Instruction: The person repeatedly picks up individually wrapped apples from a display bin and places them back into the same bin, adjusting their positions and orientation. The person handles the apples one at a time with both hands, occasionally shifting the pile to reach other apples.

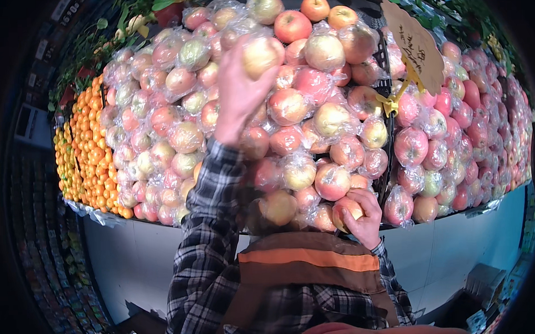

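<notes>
My left hand (242,90) reaches over the middle of the apple pile, its fingers and thumb around a pale yellow-red apple (260,57), slightly blurred. My right hand (365,216) is low at the front edge of the display, closed on a red-yellow apple (347,212) near my apron. Around both hands lie many apples, most wrapped in clear plastic film, such as the wrapped apple (333,181) just above my right hand. A few unwrapped apples, one of them a red apple (292,26), lie at the back.
Orange citrus fruits (92,146) fill the left end. A black divider (384,163) separates more wrapped apples (411,146) on the right. A tan scalloped sign (415,44) with handwriting stands on it, tied by a yellow ribbon (389,104). Leafy plants (91,54) line the back.
</notes>
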{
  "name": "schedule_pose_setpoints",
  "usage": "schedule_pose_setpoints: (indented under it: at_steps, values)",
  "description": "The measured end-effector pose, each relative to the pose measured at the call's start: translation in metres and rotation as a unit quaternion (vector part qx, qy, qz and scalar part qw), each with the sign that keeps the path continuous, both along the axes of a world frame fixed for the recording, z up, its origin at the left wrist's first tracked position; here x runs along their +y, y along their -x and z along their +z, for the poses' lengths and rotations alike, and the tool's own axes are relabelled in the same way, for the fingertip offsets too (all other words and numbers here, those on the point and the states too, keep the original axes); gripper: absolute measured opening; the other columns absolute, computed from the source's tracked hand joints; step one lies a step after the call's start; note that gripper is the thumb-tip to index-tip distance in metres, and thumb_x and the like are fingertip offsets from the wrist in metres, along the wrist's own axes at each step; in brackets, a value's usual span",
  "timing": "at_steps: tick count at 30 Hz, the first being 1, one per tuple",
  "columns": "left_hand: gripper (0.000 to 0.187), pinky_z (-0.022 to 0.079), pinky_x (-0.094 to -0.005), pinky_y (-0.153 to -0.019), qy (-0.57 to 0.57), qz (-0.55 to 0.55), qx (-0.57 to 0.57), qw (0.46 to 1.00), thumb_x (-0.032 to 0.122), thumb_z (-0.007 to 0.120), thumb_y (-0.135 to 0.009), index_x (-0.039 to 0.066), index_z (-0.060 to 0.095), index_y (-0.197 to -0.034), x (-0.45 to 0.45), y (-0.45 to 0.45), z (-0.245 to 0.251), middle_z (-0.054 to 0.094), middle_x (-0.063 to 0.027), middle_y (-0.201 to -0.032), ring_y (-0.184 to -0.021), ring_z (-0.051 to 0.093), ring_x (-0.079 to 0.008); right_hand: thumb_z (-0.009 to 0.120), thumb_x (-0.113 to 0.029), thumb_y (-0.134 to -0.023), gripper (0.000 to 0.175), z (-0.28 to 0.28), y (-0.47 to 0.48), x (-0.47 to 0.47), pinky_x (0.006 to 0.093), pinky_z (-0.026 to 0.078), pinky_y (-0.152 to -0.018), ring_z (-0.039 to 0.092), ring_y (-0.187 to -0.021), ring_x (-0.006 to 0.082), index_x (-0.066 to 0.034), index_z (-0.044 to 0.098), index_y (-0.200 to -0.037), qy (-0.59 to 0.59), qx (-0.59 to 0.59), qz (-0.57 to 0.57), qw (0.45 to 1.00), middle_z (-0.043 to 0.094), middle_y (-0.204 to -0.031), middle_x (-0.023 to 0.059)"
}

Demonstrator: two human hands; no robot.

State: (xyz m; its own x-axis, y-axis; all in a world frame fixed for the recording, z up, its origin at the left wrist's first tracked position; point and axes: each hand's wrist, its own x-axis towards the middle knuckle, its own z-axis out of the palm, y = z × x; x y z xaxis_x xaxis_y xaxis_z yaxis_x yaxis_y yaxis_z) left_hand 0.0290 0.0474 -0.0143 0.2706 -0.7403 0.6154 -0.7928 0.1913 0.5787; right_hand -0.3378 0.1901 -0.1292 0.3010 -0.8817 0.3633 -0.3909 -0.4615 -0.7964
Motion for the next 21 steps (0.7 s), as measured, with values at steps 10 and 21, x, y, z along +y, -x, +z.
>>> schedule_pose_setpoints:
  at_steps: [10,21]
  values:
    - [0.067,0.042,-0.0497,-0.115,-0.012,0.045,-0.162,0.986,0.039,0.071,-0.096,0.006,0.055,-0.151,0.019,-0.028,-0.018,0.06,-0.0238,-0.144,-0.135,0.056,-0.0394,0.085,-0.015,-0.08,0.036,0.0,0.0,0.0,0.0443,0.054,-0.096,0.069,-0.107,0.0366,0.0014,0.073,-0.11,0.013,0.005,0.009,1.0,0.072,-0.113,0.0177]
    - [0.074,0.053,-0.0435,-0.104,-0.115,0.085,-0.074,0.987,0.027,0.087,-0.077,0.003,0.06,-0.141,0.078,-0.087,-0.067,0.067,-0.022,-0.128,-0.12,0.065,-0.033,0.085,-0.015,-0.082,0.036,0.001,0.001,-0.002,0.0435,0.054,-0.097,0.068,-0.109,0.0356,0.0008,0.073,-0.112,-0.001,0.006,0.017,1.0,0.071,-0.116,0.0176]
